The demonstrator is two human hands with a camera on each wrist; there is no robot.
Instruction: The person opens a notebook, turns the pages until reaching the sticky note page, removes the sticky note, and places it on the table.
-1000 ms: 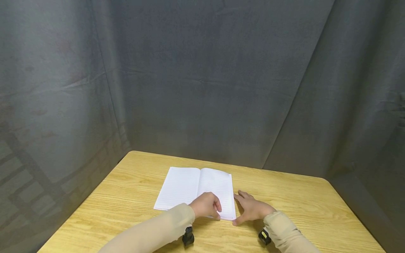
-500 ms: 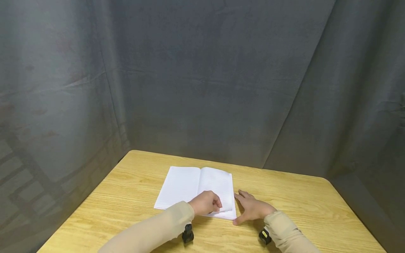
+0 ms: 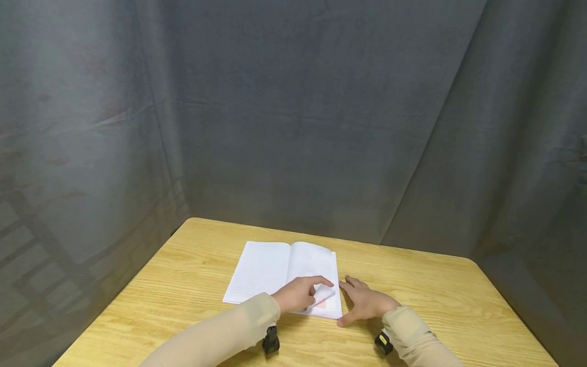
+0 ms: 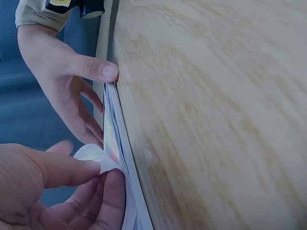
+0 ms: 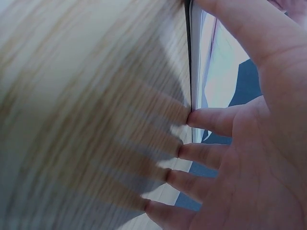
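An open notebook (image 3: 263,270) with white lined pages lies on the wooden table. My left hand (image 3: 295,295) is over the lower part of its right side, index finger stretched toward the right edge. In the left wrist view, thumb and fingers pinch a curled page (image 4: 91,153) near its lower corner. Beneath that lifted page (image 3: 324,293) a pinkish patch (image 3: 322,304) shows. My right hand (image 3: 364,302) rests at the notebook's lower right, thumb at the corner. Its spread fingertips (image 5: 192,117) meet the table and the notebook's right edge in the right wrist view.
The table (image 3: 422,285) has rounded back corners. Grey curtains (image 3: 293,127) hang behind it and on both sides. A small black device (image 3: 271,340) sits at the left wrist, and another black device (image 3: 383,343) at the right one.
My left hand has lifted the lower corner of the right page and curled it back, baring the pinkish patch. Its index finger has stretched out to the right. The right hand stays put.
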